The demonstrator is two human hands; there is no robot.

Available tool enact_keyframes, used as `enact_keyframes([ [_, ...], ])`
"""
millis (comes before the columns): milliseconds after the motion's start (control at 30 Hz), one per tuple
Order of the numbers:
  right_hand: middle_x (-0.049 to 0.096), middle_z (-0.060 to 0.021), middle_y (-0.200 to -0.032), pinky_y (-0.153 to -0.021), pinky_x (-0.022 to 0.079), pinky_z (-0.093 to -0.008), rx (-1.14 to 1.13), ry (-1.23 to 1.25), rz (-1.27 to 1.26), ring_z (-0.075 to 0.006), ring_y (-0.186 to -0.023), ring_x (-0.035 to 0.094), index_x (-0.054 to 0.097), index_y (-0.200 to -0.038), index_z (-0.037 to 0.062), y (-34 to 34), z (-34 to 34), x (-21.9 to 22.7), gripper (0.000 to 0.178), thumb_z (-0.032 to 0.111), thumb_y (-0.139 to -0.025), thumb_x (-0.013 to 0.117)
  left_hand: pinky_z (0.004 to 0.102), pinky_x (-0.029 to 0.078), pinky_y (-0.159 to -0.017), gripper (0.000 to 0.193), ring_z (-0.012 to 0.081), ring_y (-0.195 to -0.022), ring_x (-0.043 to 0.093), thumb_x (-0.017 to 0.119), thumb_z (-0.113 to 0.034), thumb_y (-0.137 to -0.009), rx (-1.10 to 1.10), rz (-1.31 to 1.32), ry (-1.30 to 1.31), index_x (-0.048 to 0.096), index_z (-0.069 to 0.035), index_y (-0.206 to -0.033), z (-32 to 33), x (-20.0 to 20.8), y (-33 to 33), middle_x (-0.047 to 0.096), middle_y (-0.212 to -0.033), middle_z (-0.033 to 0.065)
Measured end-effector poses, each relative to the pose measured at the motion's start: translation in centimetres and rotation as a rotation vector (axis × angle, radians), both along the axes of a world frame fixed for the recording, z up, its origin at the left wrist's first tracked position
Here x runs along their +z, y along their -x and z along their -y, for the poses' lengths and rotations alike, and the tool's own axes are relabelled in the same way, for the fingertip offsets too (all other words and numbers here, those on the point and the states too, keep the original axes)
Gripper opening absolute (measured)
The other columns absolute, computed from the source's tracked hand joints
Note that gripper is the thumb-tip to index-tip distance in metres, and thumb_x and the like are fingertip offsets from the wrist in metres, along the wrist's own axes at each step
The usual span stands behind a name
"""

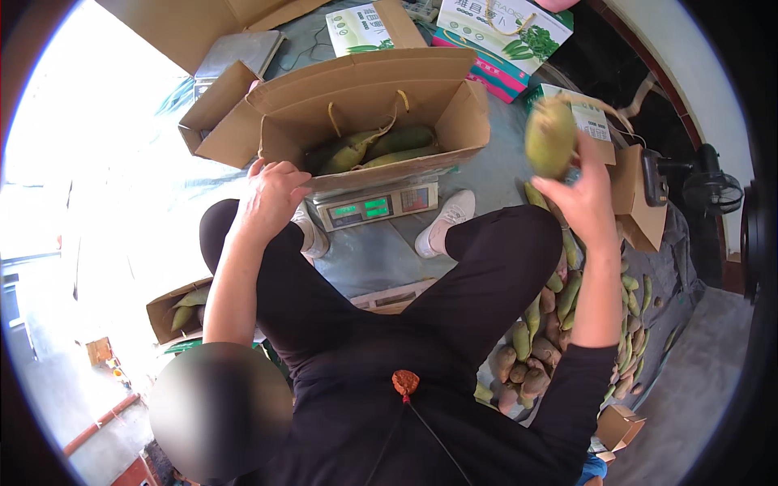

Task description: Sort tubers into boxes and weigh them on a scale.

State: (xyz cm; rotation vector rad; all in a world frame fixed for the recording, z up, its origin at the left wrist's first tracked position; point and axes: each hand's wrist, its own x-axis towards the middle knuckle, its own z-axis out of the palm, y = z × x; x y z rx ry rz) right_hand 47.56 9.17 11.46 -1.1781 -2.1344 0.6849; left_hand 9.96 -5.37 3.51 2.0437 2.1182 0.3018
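A plump green radish (550, 139) with a long pale root is held up at the right in my right hand (582, 194), fingers and thumb around its lower side. At the near left corner of an open cardboard box (284, 93), my left hand (271, 194) has its fingers curled over the rim. Several green radishes (397, 142) lie inside the box, which has yellow cord handles. The box rests on a digital scale (377, 204) with a lit green display. My left fingertips are partly hidden by the hand.
Several green and brownish radishes (531, 348) are heaped on the floor at the right. A smaller box with radishes (182, 312) stands at the left. Printed cartons (502, 32) stand at the back, and a small black fan (711, 186) is at the far right.
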Motion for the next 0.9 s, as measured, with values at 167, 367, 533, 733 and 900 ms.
enact_keyframes([
  [167,0.056,-0.0095,-0.113,-0.091,0.042,-0.0385,0.246,-0.109,0.138,-0.0306,-0.109,0.051,0.051,-0.114,0.0076,9.0,-3.4,-1.1,0.059,0.01,-0.06,0.075,0.0449,0.034,-0.101,0.018,0.0246,-0.096,0.058,0.065,-0.015,-0.078,0.003,0.008,-0.01,0.068,-0.009,-0.094,-0.6,0.2,0.1,0.062,-0.091,0.0062],
  [367,0.056,-0.0048,-0.114,-0.091,0.043,-0.0396,0.284,-0.063,0.479,-0.0273,-0.112,0.049,0.051,-0.117,0.0138,13.5,-5.0,-6.1,0.061,0.011,-0.062,0.076,0.0443,0.034,-0.1,0.019,0.0246,-0.097,0.058,0.065,-0.013,-0.077,-0.008,0.047,-0.094,0.067,-0.007,-0.094,-0.6,-0.5,1.0,0.063,-0.09,0.0074],
  [533,0.054,-0.0103,-0.123,-0.098,0.04,-0.036,0.222,-0.076,0.344,-0.0261,-0.117,0.048,0.048,-0.125,0.0128,10.5,-5.8,-7.5,0.061,0.009,-0.069,0.071,0.0427,0.035,-0.099,0.017,0.026,-0.093,0.058,0.064,-0.013,-0.077,0.003,0.081,-0.126,0.067,-0.007,-0.093,-0.3,-0.4,1.4,0.063,-0.089,0.0078],
  [733,0.062,-0.0162,-0.11,-0.085,0.048,-0.0341,-0.11,0.192,0.045,-0.0249,-0.1,0.06,0.057,-0.117,0.006,-0.7,-6.3,-8.5,0.043,0.018,-0.077,0.069,0.0405,0.037,-0.097,0.017,0.0274,-0.091,0.059,0.062,-0.014,-0.081,0.032,0.11,-0.157,0.067,-0.007,-0.095,0.0,-0.4,1.6,0.064,-0.091,0.0079],
  [900,0.066,-0.0168,-0.096,-0.076,0.049,-0.0342,-0.298,0.233,0.134,-0.0247,-0.089,0.064,0.059,-0.111,0.0041,-16.4,-4.1,-18.1,0.035,0.019,-0.079,0.064,0.0401,0.037,-0.097,0.017,0.0273,-0.092,0.059,0.062,-0.015,-0.081,0.019,0.112,-0.13,0.067,-0.007,-0.095,-0.5,-0.8,1.6,0.064,-0.092,0.0081],
])
